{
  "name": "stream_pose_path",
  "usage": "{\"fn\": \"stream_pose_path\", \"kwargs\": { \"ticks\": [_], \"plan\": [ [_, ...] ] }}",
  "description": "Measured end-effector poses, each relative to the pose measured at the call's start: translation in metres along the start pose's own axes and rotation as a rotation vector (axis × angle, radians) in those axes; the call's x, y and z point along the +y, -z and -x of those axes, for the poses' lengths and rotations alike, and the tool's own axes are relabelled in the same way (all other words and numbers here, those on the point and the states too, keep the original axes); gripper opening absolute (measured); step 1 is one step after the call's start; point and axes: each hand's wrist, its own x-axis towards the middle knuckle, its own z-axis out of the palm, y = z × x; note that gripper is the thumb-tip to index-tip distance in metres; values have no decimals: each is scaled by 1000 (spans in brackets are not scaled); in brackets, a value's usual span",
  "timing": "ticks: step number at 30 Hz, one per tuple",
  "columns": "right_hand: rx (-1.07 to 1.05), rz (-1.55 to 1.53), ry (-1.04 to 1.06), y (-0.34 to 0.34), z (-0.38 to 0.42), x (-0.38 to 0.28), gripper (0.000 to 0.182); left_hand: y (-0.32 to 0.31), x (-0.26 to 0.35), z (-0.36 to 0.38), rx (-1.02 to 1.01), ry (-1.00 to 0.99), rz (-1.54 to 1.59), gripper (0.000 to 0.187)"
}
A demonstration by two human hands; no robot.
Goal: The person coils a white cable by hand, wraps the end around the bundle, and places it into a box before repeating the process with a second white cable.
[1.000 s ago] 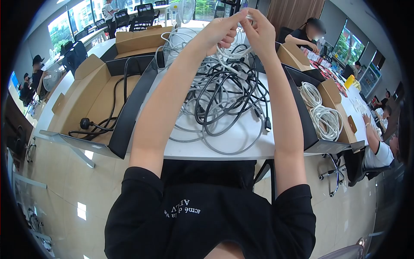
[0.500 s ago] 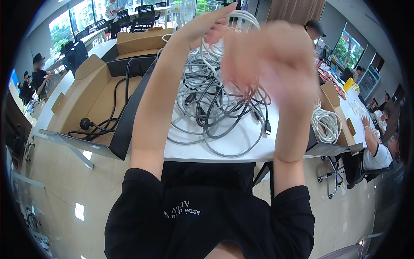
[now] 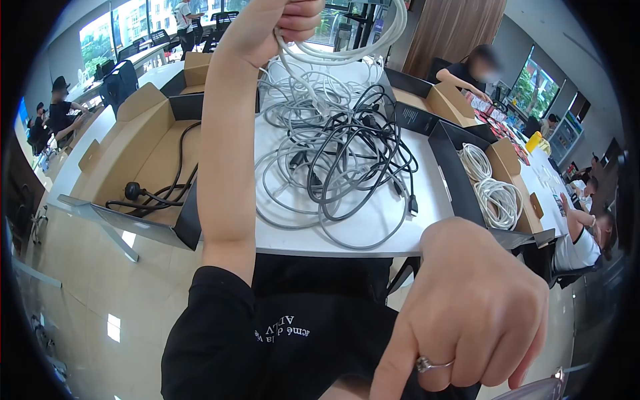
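My left hand (image 3: pixel 297 23) is raised at the top of the view, fingers wrapped round a white cable (image 3: pixel 363 55) that hangs in loops to the right. Below it, a tangle of white and grey cables (image 3: pixel 287 143) lies on the white table, with black cables (image 3: pixel 347 193) mixed in. My right hand (image 3: pixel 477 310), wearing a ring, is close to the camera at the lower right, past the table's front edge. Its fingers curl downward, and their tips and anything in them are hidden.
A box (image 3: pixel 157 150) on the left holds a black power cord (image 3: pixel 150 197). In the right box (image 3: pixel 440 157) lie coiled white cables (image 3: pixel 497 200). Another box (image 3: pixel 410 100) stands behind it. People sit nearby, one (image 3: pixel 470 70) at the back right.
My left hand has moved up and left with the white cable. My right hand has come down from above the tangle toward the camera, uncovering the right-hand boxes.
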Motion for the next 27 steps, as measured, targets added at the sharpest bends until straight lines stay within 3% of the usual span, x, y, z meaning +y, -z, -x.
{"fn": "stream_pose_path", "kwargs": {
  "ticks": [3, 6, 16, 27],
  "plan": [
    [29, 172, 117, -10, 7, 4, 40, 0, 2, 2, 32, -1, 2, 47],
    [-133, 224, 43, 0, 4, -2, 41, 2, 1, 1, 47, -7, 8, 47],
    [73, 368, 29, -20, 0, -1, 41, 2, -1, -2, 82, 11, -26, 47],
    [-32, 344, -53, -29, 7, -6, 33, 0, -1, 0, 132, 42, -85, 44]
  ]
}}
